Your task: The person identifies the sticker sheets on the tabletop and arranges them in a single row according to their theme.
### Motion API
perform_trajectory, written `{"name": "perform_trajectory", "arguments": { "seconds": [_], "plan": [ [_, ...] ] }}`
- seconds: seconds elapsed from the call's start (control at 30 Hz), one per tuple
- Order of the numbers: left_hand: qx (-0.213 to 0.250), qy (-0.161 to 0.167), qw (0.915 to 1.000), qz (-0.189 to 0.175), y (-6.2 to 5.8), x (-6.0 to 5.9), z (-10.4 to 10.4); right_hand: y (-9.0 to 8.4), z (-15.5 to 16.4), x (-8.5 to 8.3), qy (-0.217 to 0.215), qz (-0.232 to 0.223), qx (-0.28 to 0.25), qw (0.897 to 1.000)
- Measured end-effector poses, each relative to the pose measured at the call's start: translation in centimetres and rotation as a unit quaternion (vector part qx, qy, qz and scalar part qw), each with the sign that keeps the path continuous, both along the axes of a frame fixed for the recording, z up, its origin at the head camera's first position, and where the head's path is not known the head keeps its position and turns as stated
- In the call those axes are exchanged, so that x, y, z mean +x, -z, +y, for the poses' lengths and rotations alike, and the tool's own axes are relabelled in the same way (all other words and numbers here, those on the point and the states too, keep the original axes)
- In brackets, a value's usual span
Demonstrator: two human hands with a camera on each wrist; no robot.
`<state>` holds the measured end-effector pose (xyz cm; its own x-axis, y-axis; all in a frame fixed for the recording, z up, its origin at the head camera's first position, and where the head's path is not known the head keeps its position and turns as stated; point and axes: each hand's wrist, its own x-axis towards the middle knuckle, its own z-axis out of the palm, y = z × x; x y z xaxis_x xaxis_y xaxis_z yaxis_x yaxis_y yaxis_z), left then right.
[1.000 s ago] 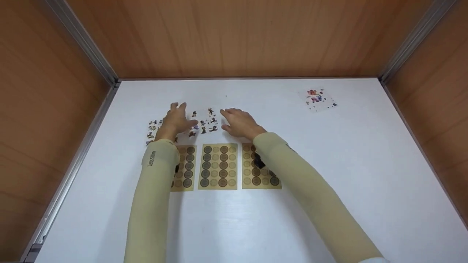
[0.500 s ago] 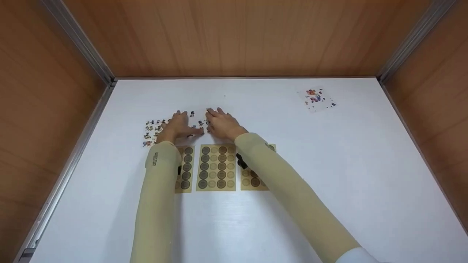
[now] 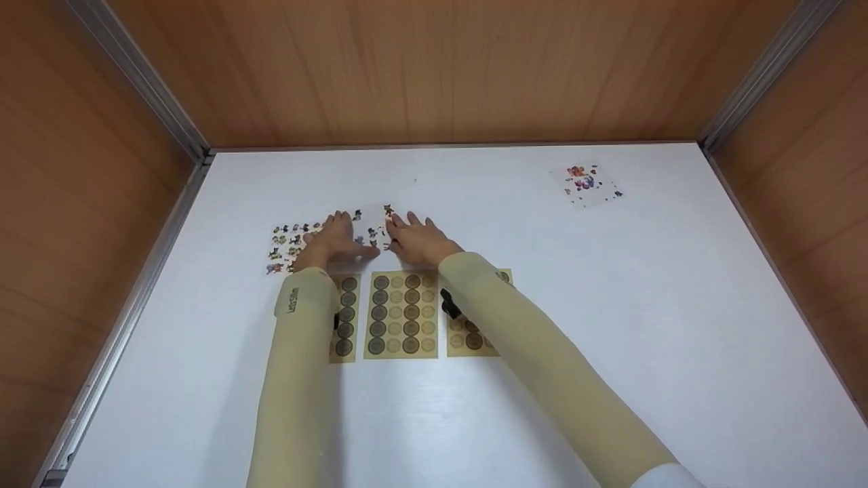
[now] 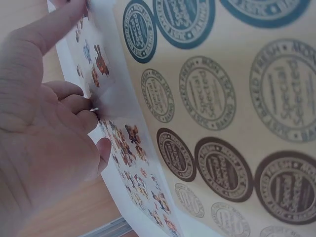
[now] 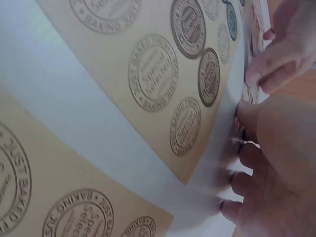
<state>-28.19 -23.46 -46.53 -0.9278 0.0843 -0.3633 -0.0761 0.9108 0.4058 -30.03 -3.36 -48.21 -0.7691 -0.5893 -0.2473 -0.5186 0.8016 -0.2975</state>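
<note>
Wooden walls [image 3: 434, 74] surround a white table [image 3: 610, 325]. From the head, a cartoon sticker sheet [image 3: 372, 232] lies between the left hand [image 3: 337, 240] and right hand [image 3: 420, 240], beyond three tan sheets [image 3: 403, 315] of round stickers; a second cartoon sheet [image 3: 281, 240] lies left, a clear sheet [image 3: 586, 184] far right. At the left wrist, that hand's fingers are relaxed, fingertips down near the sheets. At the right wrist, loose, lightly bent fingers rest their tips on the tabletop, thumb at the cartoon sticker sheet's edge.
</note>
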Motion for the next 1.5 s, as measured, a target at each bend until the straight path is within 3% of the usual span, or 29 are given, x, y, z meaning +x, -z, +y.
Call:
{"name": "perform_trajectory", "arguments": {
  "seconds": [0.3, 1.5],
  "plan": [
    [-0.005, 0.003, 0.9992, -0.04, 0.4, 0.1, 0.3, 0.3, 0.3, 0.4, 0.002, -0.018, -0.016, 1.0],
    [-0.003, 0.007, 0.9996, -0.027, -0.2, -1.4, 0.1, 0.3, 0.1, -0.3, 0.01, -0.02, -0.027, 0.999]
  ]
}}
